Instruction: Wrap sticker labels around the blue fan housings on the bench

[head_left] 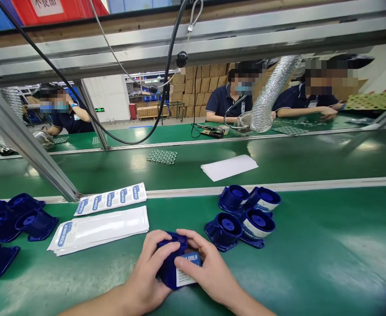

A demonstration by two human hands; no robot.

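Observation:
Between my two hands is a dark blue plastic housing, low over the green table. My left hand wraps its left side, with thumb and fingers on the top. On the front, a blue and white label lies against the housing, and the thumb of my right hand presses on it. My right fingers reach round the far side. The housing's underside and part of the label are hidden. To the left lie a stack of label sheets, mostly blank with one label showing, and a sheet with several labels.
Several blue housings stand at the far left. More housings, some labelled, stand right of my hands. Beyond the white rail lie blank paper and a circuit board panel. A black cable hangs ahead. Co-workers sit opposite.

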